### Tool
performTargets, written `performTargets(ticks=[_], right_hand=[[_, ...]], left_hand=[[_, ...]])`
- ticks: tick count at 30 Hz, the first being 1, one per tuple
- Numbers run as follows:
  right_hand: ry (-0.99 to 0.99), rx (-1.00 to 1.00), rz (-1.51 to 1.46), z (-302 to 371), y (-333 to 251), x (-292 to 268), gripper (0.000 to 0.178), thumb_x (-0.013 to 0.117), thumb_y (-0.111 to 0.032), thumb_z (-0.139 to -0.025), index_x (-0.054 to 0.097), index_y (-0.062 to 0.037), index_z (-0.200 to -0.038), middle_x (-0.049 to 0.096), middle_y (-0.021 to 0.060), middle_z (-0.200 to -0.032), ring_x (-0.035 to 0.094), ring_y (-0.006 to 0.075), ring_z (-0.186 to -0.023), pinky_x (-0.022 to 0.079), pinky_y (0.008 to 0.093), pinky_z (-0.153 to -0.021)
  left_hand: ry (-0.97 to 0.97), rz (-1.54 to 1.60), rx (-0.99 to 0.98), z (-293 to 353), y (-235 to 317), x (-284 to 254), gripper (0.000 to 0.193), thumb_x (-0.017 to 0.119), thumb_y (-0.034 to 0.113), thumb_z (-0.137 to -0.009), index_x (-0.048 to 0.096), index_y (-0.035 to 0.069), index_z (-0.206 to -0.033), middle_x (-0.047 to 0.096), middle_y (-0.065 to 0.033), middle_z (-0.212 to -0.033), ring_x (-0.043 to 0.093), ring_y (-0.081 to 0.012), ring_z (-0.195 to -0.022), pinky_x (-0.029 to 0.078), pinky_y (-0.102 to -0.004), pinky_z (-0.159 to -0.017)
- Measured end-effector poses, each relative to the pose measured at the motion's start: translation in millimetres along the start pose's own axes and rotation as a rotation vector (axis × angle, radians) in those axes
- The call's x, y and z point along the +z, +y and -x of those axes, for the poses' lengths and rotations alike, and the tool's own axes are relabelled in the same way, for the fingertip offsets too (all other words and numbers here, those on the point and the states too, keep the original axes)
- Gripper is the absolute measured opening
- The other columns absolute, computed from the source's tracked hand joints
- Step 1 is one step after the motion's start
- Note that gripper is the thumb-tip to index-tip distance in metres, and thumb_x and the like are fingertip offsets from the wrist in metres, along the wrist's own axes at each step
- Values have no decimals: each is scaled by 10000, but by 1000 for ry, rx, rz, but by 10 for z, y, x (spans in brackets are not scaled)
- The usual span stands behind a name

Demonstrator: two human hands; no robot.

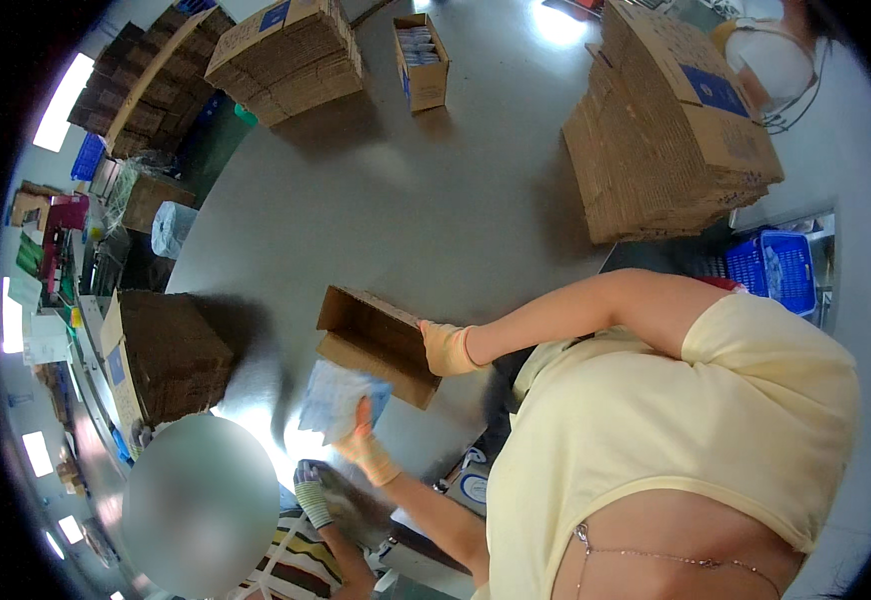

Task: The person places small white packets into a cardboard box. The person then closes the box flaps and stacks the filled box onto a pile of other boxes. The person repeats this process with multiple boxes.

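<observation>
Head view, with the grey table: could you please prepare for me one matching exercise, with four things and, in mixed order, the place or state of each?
Things
1. Gloved left hand
2. Gloved right hand
3. Blue plastic basket
4. Small narrow brown cardboard box

Places and states
A. Toward the right rim of the view
B. Holds one end of the open brown cardboard carton
C. On the grey table, near the top of the view, with packets inside
D. Holds a pale blue flat packet

Pairs: 1-D, 2-B, 3-A, 4-C

The pale-blue packet (329, 398) is smeared, and a co-worker's head (201, 508) is blurred beyond detail.
</observation>
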State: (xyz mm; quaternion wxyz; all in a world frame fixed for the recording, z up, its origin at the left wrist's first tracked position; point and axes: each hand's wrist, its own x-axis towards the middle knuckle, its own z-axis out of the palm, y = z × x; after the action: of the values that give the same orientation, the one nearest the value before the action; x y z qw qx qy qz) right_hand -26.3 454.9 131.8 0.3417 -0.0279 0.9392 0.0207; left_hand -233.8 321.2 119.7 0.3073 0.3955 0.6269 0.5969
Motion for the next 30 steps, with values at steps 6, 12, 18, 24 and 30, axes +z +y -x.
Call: performTargets(ticks=[6,12,18,24,30], right_hand=[[-50,56,-138,61,-2,-73,312,513,-148,-854,639,-13,-1105,632,105,-1095,567,282,-978,334,445,-898],[325,276,-714,-61,67,164,351,439,-203,-907,529,-66,-1218,572,83,-1236,547,212,-1058,356,459,-927],[385,285,-337,-305,-96,384,416,540,-244,-846,577,83,-1100,602,281,-1104,601,383,-1007,454,459,-888],[362,52,-70,54,63,153,365,578,-203,-802,628,75,-1032,632,222,-1096,617,368,-961,467,454,-848],[202,232,-255,-161,-81,268,251,583,-144,-775,662,13,-954,631,149,-1059,589,259,-977,453,381,-800]], left_hand=[[100,191,-132,-34,-647,1053,625,846,77,-639,524,24,-1172,598,-97,-1145,593,-207,-994,523,-366,-871],[210,-546,25,-52,-326,1360,686,881,247,-569,551,37,-1132,612,-96,-1098,568,-240,-1010,436,-389,-925],[75,-841,162,-13,-567,1240,419,758,436,-658,697,148,-957,678,-15,-1003,550,-243,-1064,300,-469,-1011],[-92,-675,210,31,-598,979,622,782,345,-672,576,202,-1242,571,-11,-1267,487,-244,-1200,105,-514,-1104],[-814,-352,-359,-415,-347,517,410,659,223,-829,567,102,-1209,562,-55,-1198,522,-228,-1134,181,-495,-1090]])
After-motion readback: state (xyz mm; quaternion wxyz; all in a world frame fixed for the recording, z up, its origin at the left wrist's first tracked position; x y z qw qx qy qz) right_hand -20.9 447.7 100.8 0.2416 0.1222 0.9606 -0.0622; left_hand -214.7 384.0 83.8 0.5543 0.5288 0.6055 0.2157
